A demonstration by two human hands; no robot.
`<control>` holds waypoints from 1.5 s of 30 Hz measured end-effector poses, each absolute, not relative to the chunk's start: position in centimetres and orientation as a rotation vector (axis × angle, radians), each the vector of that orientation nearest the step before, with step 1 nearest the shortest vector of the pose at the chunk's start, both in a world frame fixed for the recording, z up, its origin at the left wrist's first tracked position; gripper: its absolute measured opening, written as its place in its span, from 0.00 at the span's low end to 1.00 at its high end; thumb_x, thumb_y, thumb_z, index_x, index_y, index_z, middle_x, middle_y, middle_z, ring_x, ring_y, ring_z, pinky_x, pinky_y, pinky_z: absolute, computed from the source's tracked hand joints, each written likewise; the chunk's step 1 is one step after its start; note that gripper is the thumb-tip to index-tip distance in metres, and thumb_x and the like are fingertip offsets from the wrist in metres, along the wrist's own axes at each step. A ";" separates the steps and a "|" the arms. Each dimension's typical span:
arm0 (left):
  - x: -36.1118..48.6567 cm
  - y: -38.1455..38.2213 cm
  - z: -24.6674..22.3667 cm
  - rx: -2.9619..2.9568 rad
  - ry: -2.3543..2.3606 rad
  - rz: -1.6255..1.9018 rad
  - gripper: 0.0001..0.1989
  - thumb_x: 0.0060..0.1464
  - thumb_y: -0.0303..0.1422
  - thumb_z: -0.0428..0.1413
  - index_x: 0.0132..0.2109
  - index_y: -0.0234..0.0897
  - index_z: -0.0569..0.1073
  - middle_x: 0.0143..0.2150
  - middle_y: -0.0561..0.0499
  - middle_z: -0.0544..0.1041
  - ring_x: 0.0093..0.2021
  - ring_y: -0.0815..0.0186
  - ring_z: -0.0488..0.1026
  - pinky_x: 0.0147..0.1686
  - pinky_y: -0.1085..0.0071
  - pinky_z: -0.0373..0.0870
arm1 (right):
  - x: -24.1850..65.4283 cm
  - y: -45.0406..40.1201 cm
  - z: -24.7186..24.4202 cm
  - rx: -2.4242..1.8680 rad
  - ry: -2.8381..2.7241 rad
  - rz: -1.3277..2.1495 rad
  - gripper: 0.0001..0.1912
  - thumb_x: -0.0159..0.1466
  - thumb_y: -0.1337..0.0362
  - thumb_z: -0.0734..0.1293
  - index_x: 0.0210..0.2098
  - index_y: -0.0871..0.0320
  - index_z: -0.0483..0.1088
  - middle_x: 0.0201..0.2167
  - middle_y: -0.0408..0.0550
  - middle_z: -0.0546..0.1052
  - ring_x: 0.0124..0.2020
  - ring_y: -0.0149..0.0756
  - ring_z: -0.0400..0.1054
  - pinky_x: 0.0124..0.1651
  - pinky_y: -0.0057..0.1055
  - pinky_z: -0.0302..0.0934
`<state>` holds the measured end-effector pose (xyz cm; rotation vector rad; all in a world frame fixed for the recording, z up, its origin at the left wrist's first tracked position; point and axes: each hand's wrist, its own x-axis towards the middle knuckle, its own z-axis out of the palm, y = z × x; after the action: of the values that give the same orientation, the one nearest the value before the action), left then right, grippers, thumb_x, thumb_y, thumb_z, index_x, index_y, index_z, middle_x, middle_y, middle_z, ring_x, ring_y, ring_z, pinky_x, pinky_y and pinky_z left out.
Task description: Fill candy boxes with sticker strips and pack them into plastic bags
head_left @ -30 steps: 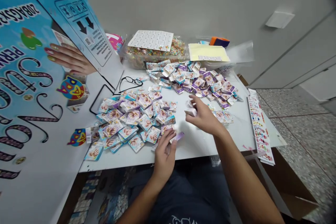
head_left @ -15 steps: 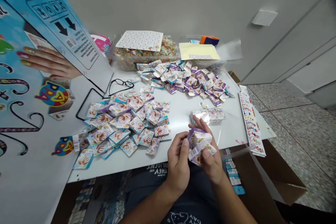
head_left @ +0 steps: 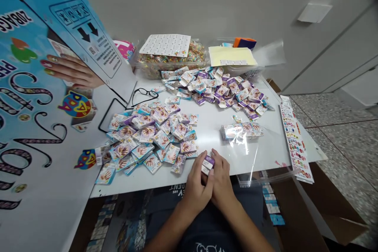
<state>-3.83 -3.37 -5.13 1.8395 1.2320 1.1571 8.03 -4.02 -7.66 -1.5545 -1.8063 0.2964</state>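
Note:
Close together at the table's front edge, my left hand and my right hand are both closed round small purple-and-white boxes. Only the box ends show between the fingers; the rest is hidden. Just beyond my hands, a clear plastic bag holds a row of small boxes. To the left lies a large heap of small printed boxes. A second heap of small cartons, some with open flaps, is farther back.
Clear tubs stand at the back, with a sheet and a yellow pad on top. Glasses lie at the left by a big printed carton. Sticker strips hang over the right edge; open cardboard boxes stand below.
The small boxes, earlier loosely spread between my hands, are now pressed together in them. My hands have closed in and come slightly nearer to me. The whole view has shifted a little.

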 end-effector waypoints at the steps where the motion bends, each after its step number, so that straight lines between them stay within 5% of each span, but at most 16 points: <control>1: -4.0 -3.2 -5.4 1.899 1.219 1.134 0.27 0.67 0.31 0.50 0.70 0.41 0.59 0.71 0.38 0.63 0.70 0.54 0.62 0.67 0.52 0.65 | 8.2 -4.0 -8.1 -1.576 -1.829 0.284 0.33 0.68 0.62 0.66 0.70 0.53 0.53 0.64 0.61 0.66 0.59 0.57 0.64 0.59 0.63 0.64; 5: -4.8 -2.7 -6.0 2.054 1.108 1.023 0.28 0.66 0.32 0.53 0.71 0.40 0.61 0.74 0.36 0.56 0.72 0.51 0.59 0.66 0.53 0.67 | 8.5 -3.8 -8.2 -1.604 -1.808 0.301 0.33 0.66 0.64 0.66 0.69 0.55 0.55 0.61 0.61 0.68 0.60 0.58 0.62 0.58 0.63 0.64; 14: -4.9 -2.6 -7.2 2.135 1.069 1.239 0.29 0.66 0.28 0.52 0.72 0.41 0.59 0.72 0.37 0.61 0.70 0.53 0.64 0.62 0.57 0.72 | 8.9 -3.9 -6.2 -1.454 -1.653 0.450 0.21 0.64 0.66 0.67 0.57 0.55 0.65 0.48 0.54 0.74 0.48 0.49 0.70 0.49 0.49 0.70; 18: -5.1 -3.5 -6.8 1.904 0.914 1.368 0.28 0.70 0.44 0.47 0.71 0.40 0.62 0.65 0.37 0.72 0.64 0.52 0.72 0.61 0.56 0.73 | 8.8 -5.7 -2.2 -1.348 -1.690 0.354 0.23 0.64 0.63 0.70 0.58 0.53 0.65 0.46 0.53 0.76 0.43 0.48 0.71 0.44 0.46 0.70; 22: -4.3 -4.6 -5.5 1.725 0.747 1.499 0.41 0.65 0.60 0.39 0.73 0.38 0.57 0.65 0.33 0.72 0.57 0.49 0.77 0.54 0.54 0.77 | 10.5 -8.2 3.2 -1.316 -1.662 0.348 0.30 0.61 0.56 0.75 0.60 0.51 0.67 0.47 0.53 0.79 0.44 0.49 0.73 0.45 0.44 0.70; 25: -2.6 -4.8 -3.4 1.825 0.790 1.513 0.33 0.68 0.50 0.43 0.71 0.36 0.58 0.61 0.32 0.75 0.55 0.52 0.78 0.49 0.57 0.78 | 13.8 -8.6 5.1 -1.543 -1.295 0.446 0.25 0.63 0.47 0.72 0.54 0.53 0.74 0.45 0.52 0.80 0.43 0.49 0.75 0.42 0.40 0.70; 28: -0.5 -4.8 -0.6 2.198 0.657 1.472 0.23 0.63 0.34 0.51 0.63 0.32 0.67 0.51 0.36 0.81 0.52 0.54 0.79 0.48 0.60 0.77 | 17.7 -7.1 3.7 -1.778 -0.939 0.649 0.27 0.65 0.40 0.66 0.40 0.60 0.78 0.31 0.50 0.80 0.34 0.45 0.74 0.36 0.35 0.67; 33: 3.8 -5.2 1.4 2.617 0.693 1.099 0.20 0.63 0.35 0.52 0.57 0.25 0.72 0.54 0.35 0.79 0.56 0.51 0.75 0.58 0.55 0.70 | 22.4 -4.0 -1.0 -2.037 -0.748 0.608 0.32 0.65 0.36 0.58 0.28 0.58 0.72 0.26 0.49 0.77 0.31 0.43 0.70 0.37 0.37 0.64; 36: 5.9 -5.1 0.3 2.776 0.706 0.837 0.21 0.67 0.37 0.49 0.57 0.26 0.72 0.54 0.36 0.78 0.56 0.52 0.74 0.62 0.53 0.64 | 23.3 -2.7 -2.4 -2.165 -0.838 0.411 0.26 0.66 0.44 0.53 0.33 0.56 0.72 0.34 0.55 0.79 0.40 0.48 0.71 0.46 0.41 0.63; 41: 7.4 -4.8 -2.0 2.812 0.673 0.681 0.21 0.67 0.40 0.50 0.56 0.26 0.73 0.53 0.38 0.78 0.56 0.53 0.73 0.64 0.54 0.60 | 23.2 -1.0 -2.6 -2.185 -0.878 0.320 0.31 0.66 0.48 0.59 0.58 0.66 0.65 0.46 0.63 0.78 0.47 0.52 0.72 0.49 0.41 0.62; 45: 7.5 -4.8 -3.0 2.800 0.900 0.458 0.26 0.64 0.43 0.53 0.59 0.25 0.71 0.58 0.34 0.76 0.59 0.49 0.71 0.60 0.54 0.64 | 22.7 -0.4 -1.6 -2.432 -0.979 0.154 0.26 0.71 0.50 0.57 0.56 0.66 0.66 0.46 0.65 0.79 0.43 0.52 0.74 0.42 0.38 0.58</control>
<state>7.53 -4.82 -2.98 2.7998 0.9001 0.4576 22.69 -0.42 -1.60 -2.4319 -0.9792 0.1545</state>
